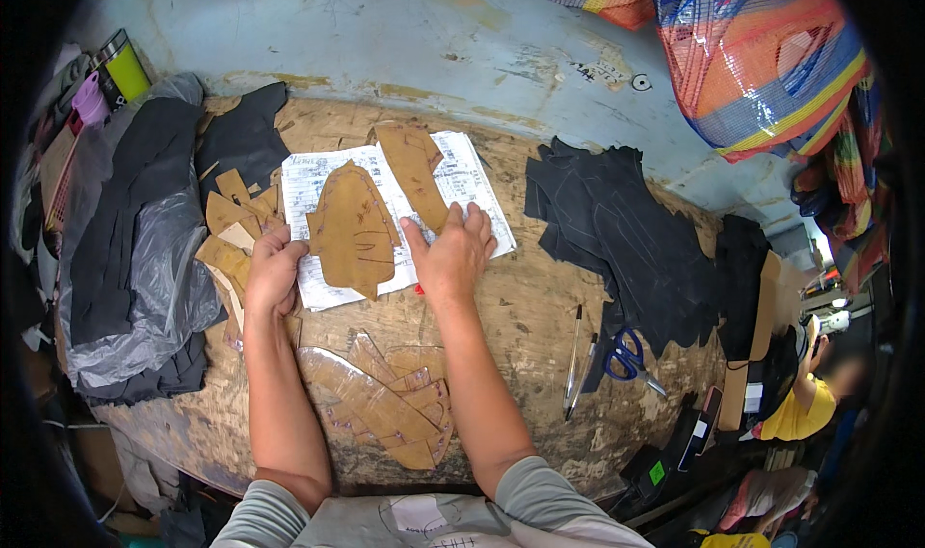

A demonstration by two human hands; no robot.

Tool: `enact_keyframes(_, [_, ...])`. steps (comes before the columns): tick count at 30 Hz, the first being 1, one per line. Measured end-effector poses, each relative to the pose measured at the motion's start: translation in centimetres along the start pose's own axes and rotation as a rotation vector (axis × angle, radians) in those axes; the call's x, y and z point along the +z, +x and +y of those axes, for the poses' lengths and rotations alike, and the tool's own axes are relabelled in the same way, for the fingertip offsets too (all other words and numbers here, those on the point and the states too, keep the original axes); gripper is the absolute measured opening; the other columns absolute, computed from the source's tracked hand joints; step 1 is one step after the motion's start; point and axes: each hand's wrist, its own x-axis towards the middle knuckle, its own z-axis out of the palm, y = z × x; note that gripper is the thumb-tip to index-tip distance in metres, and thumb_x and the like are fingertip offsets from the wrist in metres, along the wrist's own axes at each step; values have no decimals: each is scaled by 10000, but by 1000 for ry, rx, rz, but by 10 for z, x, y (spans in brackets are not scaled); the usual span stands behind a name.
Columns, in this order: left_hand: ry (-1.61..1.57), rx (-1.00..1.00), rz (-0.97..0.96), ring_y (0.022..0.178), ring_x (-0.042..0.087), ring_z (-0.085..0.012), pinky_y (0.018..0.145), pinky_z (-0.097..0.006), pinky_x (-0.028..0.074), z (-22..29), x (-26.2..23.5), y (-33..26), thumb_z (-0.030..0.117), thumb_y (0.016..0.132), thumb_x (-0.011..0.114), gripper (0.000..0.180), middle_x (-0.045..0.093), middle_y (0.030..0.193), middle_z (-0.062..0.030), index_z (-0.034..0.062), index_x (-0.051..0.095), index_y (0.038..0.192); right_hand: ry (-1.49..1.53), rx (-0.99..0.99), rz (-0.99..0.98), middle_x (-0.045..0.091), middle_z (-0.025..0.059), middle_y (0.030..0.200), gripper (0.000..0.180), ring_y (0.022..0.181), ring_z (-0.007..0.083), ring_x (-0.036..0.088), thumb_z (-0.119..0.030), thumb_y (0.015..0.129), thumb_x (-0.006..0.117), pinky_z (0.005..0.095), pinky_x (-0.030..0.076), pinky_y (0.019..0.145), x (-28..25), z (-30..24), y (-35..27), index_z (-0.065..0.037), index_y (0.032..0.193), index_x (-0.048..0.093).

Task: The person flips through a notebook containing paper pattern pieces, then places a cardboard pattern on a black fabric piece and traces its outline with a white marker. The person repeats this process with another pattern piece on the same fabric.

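Note:
An open notebook (478, 181) with handwritten pages lies near the middle of the wooden table. On its left page rests a brown card pattern piece (345, 222) with pen marks. A second, longer brown pattern piece (409, 163) slants across the right page. My right hand (451, 254) lies with fingers spread on the lower end of that piece and the page. At the notebook's left edge my left hand (275, 271) is closed, thumb against bent fingers; what is between them is hidden. Loose brown pattern pieces (227, 222) sit beside and behind this hand.
More pattern pieces (390, 404) lie between my forearms. To the right are stacked black cut pieces (636, 240), blue-handled scissors (626, 355) and pens (574, 355). Black material on plastic (173, 278) covers the left side. A woven mesh bag (761, 66) hangs at upper right; another person (805, 404) sits beyond.

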Motion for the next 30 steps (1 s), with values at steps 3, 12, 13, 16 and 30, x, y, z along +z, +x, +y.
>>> enact_keyframes(3, [42, -22, -2, 721, 642, -169, 660, -269, 524, 0, -2, 1, -66, 784, 416, 302, 655, 928, -148, -102, 581, 1034, 104, 22, -67, 454, 225, 1249, 626, 1235, 366, 342, -410, 727, 715, 543, 202, 1019, 2, 7, 1, 69, 1103, 570])
enact_keyframes(12, [-23, 1, 11, 712, 638, -166, 657, -269, 515, 0, 2, 0, -26, 808, 441, 268, 660, 917, -135, -83, 594, 1020, 91, 100, -89, 456, 208, 1257, 570, 1279, 355, 303, -388, 753, 694, 581, 140, 1035, 7, 1, 15, 24, 1132, 588])
enact_keyframes(13, [25, -3, 34, 708, 637, -163, 657, -268, 515, 0, 2, 0, -21, 814, 445, 258, 661, 912, -133, -82, 597, 1014, 89, 94, -86, 459, 206, 1254, 555, 1280, 357, 304, -374, 757, 691, 582, 132, 1039, 7, 0, 16, 23, 1131, 589])
enact_keyframes(16, [52, 8, 23, 695, 633, -152, 650, -264, 513, 1, 2, 0, 3, 839, 464, 227, 664, 896, -128, -77, 606, 996, 95, 87, -126, 473, 192, 1241, 487, 1278, 348, 316, -325, 759, 691, 589, 121, 1043, 4, -3, 17, 13, 1099, 602])
enact_keyframes(30, [33, 34, 63, 682, 626, -147, 591, -269, 523, -4, 4, 1, -57, 826, 568, 197, 657, 893, -138, -111, 589, 1015, 490, -16, -15, 646, 142, 890, 299, 919, 273, 569, -168, 741, 707, 452, 332, 942, 23, 15, 14, -14, 988, 638])
